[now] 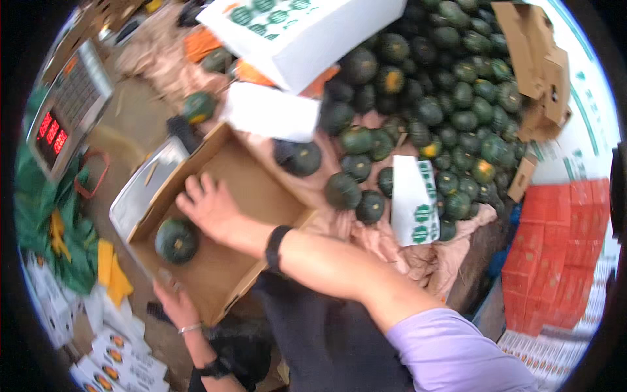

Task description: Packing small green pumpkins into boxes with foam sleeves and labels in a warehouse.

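An open brown cardboard box [257, 174] sits tilted across my view, partly over the silver pan of a weighing scale [134, 183]. Inside it, towards the left end, lies one dark green squash [177, 241]. My right hand [211, 208] reaches into the box just beyond the squash, palm down with the fingers spread, holding nothing. My left hand [177, 305] grips the box's outer wall at the near left corner; part of its fingers is hidden.
A large heap of green squashes [455, 103] spreads on pink cloth at the upper right. A white printed carton [313, 54] stands beyond the box. The scale's lit display [51, 132] is at left. Red cartons [553, 255] are stacked at right, flattened white cartons [120, 362] lower left.
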The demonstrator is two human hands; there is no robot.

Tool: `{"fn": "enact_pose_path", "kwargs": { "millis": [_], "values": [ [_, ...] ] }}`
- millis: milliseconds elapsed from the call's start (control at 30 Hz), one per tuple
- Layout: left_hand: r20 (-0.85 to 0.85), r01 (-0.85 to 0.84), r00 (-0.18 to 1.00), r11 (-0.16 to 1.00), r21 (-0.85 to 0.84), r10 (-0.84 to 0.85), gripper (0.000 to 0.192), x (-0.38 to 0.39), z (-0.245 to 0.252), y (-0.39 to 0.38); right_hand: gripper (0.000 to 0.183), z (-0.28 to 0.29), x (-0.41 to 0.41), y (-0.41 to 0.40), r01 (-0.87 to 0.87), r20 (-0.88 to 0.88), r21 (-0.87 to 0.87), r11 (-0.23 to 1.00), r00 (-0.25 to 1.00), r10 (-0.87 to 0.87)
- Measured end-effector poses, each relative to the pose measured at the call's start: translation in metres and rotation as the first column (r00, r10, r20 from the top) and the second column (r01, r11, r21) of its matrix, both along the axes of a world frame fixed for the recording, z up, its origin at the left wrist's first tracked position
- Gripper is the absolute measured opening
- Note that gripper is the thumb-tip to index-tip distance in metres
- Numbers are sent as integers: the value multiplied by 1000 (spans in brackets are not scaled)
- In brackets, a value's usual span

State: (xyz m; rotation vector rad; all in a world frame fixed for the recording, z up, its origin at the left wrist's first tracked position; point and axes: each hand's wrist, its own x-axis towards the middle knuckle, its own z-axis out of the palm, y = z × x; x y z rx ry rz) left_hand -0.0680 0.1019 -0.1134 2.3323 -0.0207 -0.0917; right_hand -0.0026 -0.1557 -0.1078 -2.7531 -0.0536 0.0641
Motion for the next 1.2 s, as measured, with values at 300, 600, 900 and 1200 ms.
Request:
{"fn": "enact_pose_path", "kwargs": {
  "millis": [300,600,900,1200],
  "values": [
    [1,40,999,994,103,-40,61,11,-12,26,56,49,-69,-162,246,286,401,882,881,-376],
    [203,202,953,972,122,-224,47,38,109,-136,83,47,-206,-511,777,-82,-275,566,568,-819],
    [58,383,921,869,-314,-385,29,-14,132,-236,51,45,-288,-433,798,-586,584,149,541,-603],
    [23,477,871,835,-274,-490,28,-34,128,-273,71,-24,-213,-442,661,-121,-143,736,727,-676]
  ]
}}
